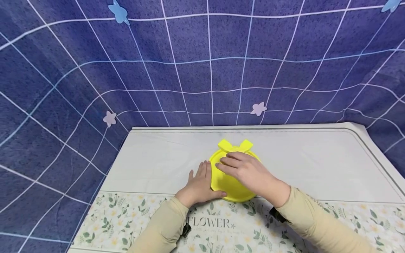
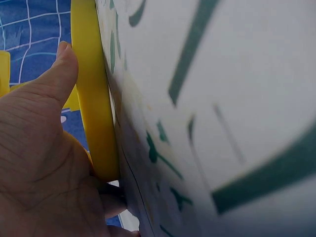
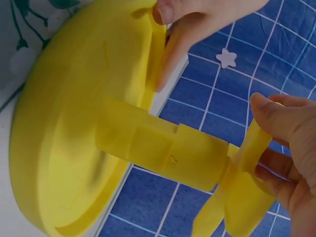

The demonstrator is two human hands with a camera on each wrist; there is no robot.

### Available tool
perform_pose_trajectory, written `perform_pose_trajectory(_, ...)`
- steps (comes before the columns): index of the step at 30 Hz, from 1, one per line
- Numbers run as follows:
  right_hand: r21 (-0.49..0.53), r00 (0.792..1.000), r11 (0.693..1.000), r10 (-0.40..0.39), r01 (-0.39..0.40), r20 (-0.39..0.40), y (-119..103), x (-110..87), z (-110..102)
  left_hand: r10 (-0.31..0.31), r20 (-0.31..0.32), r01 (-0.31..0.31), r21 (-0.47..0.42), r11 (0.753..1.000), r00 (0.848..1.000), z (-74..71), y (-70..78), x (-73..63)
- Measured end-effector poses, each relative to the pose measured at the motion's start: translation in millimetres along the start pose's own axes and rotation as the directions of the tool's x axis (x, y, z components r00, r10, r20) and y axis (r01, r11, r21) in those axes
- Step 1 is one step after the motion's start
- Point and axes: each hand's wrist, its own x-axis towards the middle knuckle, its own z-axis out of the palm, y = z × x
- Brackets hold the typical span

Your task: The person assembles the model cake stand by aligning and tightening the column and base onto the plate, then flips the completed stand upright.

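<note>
A round yellow tray [image 1: 234,195] with a raised rim lies on the tabletop. My left hand [image 1: 200,184] rests against its left edge, straight fingers along the side and thumb at the near rim. In the right wrist view, a squarish yellow post [image 3: 177,148] extends from the tray's floor to a yellow top piece [image 3: 247,197] with flared blades. Above the tray, my right hand [image 1: 250,172] pinches one blade between thumb and fingers. Two yellow tabs [image 1: 245,144] show beyond the tray's far edge in the head view, where my right hand hides the post.
The table's cloth is white at the back [image 1: 164,158], with a floral band [image 1: 234,235] printed "FLOWER" along the front. A blue gridded curtain [image 1: 190,77] with stars stands behind the table and at its sides. A black wrist strap [image 1: 278,215] shows under the right sleeve.
</note>
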Motion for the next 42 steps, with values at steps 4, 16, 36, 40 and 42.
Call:
perform_pose_trajectory(4, 0.008, 1.000, 1.000, -0.006, 0.006, -0.006, -0.1, -1.4, 4.2, -0.001, -0.003, 0.001, 0.003, 1.000, 1.000, 2.0, -0.7, -0.2)
perform_pose_trajectory(16, 0.335, 0.875, 0.849, 0.469, -0.409, -0.119, 41.0, -9.3, -5.0, -0.008, -0.013, 0.008, 0.017, 1.000, 1.000, 1.8, -1.0, 0.8)
perform_pose_trajectory(36, 0.530, 0.752, 0.574, 0.626, -0.624, 0.206, 53.2, -53.5, -5.2, 0.003, -0.011, -0.003, -0.024, 1.000, 1.000, -0.4, 0.0, -2.2)
perform_pose_trajectory(40, 0.544, 0.748, 0.560, 0.629, -0.625, 0.211, 48.6, -60.2, -9.2, 0.002, -0.012, -0.003, -0.027, 1.000, 1.000, 0.4, -0.5, -1.9)
perform_pose_trajectory(42, 0.548, 0.742, 0.548, 0.632, -0.631, 0.223, 46.4, -62.6, -11.0, 0.003, -0.013, -0.003, -0.024, 1.000, 1.000, 0.7, -0.3, -1.7)
